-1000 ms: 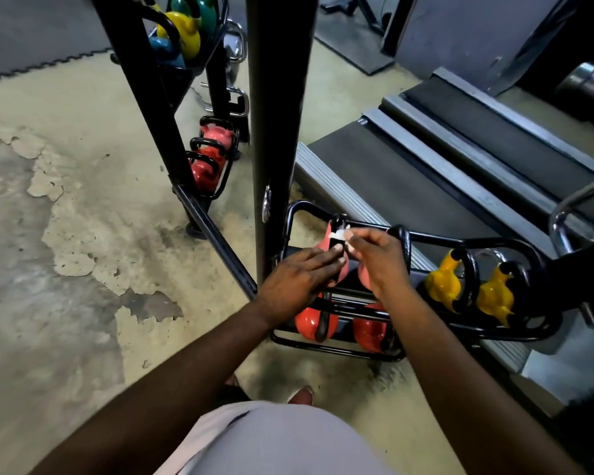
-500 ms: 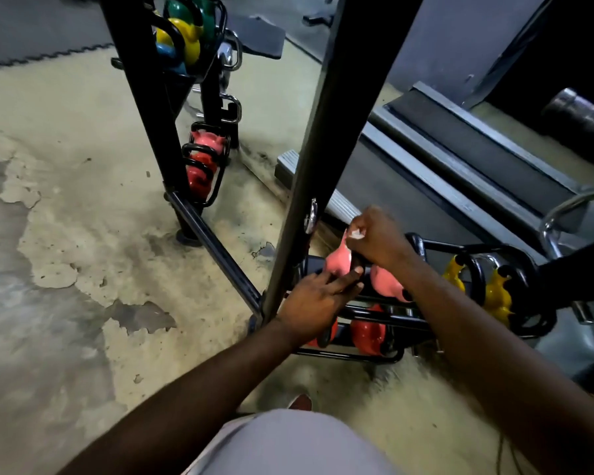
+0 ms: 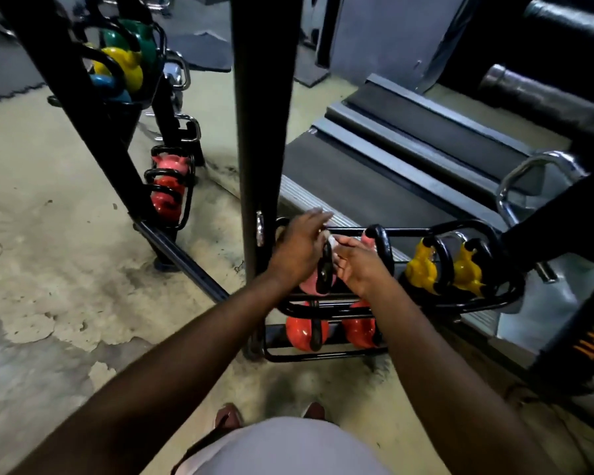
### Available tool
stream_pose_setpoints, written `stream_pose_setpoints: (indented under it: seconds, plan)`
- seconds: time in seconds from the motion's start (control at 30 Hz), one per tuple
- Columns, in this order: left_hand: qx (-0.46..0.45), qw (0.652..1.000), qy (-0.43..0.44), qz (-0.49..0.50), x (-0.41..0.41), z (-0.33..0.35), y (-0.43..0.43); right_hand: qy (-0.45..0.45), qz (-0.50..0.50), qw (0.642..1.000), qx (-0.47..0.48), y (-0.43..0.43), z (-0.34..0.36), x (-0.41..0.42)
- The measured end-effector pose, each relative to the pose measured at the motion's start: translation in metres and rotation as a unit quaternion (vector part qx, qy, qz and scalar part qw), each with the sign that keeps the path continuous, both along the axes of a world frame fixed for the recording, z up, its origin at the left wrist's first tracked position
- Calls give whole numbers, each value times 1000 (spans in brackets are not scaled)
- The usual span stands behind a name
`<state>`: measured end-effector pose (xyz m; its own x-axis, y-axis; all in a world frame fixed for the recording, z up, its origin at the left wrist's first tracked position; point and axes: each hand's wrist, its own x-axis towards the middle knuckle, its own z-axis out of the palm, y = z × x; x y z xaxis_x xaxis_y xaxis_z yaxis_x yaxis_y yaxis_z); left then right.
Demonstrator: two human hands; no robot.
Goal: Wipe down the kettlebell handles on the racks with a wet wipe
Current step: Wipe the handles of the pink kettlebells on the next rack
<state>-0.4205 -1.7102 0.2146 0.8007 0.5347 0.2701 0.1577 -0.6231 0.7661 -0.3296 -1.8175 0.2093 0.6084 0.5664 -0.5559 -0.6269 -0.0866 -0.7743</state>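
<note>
floor (image 3: 66, 269): pale concrete, paint worn off in grey patches and flaking at the edges; dark rubber mats (image 3: 203, 53) lie further back.
treadmill (image 3: 408, 166): dark belt with grey side rails, running along behind the low rack and close against it.
upright post (image 3: 259, 132): black steel, rising just left of the hands — it blocks the near left side of the rack.
open room: bare floor to the left and in front of the rack; on the right a black frame leg (image 3: 576, 330) crowds in.
writing: orange letters on that frame leg, cut off at the picture edge, not readable.
low rack (image 3: 460, 305): black tube, two tiers; yellow kettlebells (image 3: 422, 269) on the upper tier to the right, red kettlebells (image 3: 304, 332) on the lower tier.
far rack (image 3: 172, 197): holds more red bells low down, with green, yellow and blue ones higher up.
pink kettlebell (image 3: 311, 284): upper tier, left end, its black handle (image 3: 324, 269) standing up between the two hands.
left hand (image 3: 297, 250): fingers extended and loosely spread over the handle's left side, not closed round it.
right hand (image 3: 359, 264): fingers pinch the wet wipe at the handle's top.
wet wipe (image 3: 330, 238): small white wad — mostly hidden by fingertips.
</note>
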Motion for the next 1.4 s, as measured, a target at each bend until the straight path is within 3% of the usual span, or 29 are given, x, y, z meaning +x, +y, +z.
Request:
stream_pose_setpoints:
  seconds: [0.13, 0.23, 0.43, 0.53, 0.6, 0.7, 0.8, 0.93, 1.03, 1.17, 1.27, 1.4]
  plan:
    - [-97, 989, 100, 45, 33, 16, 15, -41, 47, 997, -43, -13, 2, -5]
    - [-83, 979, 176, 60, 38, 10, 27, -70, 84, 993, -41, -43, -7, -15]
    - [-69, 979, 192, 19, 36, 8, 27, -87, -3, 996, -4, -22, 3, -6]
    - [-104, 976, 193, 9, 38, 9, 29, -232, 28, 971, -54, -36, 9, -25]
    - [-124, 974, 190, 3, 40, 11, 29, -417, 48, 904, -78, -51, 6, -45]
    - [-118, 973, 200, 3, 42, 12, 28, -697, 132, 692, -135, -51, -6, -51]
    - [-111, 972, 206, 1, 43, 13, 26, -775, 244, 546, -205, -37, 5, -48]
    - [-127, 969, 210, -7, 44, 15, 25, -831, 329, 406, -192, -41, 5, -56]
    - [-143, 968, 206, 3, 45, 14, 25, -818, 379, 352, -251, -30, 16, -59]
    - [-147, 968, 204, 9, 49, 10, 25, -745, 448, 315, -380, -9, 21, -73]
    - [-148, 968, 204, 1, 52, 6, 28, -725, 501, 237, -409, -7, 14, -85]
    - [-149, 966, 213, 2, 54, 4, 28, -758, 418, 255, -431, 9, 22, -70]
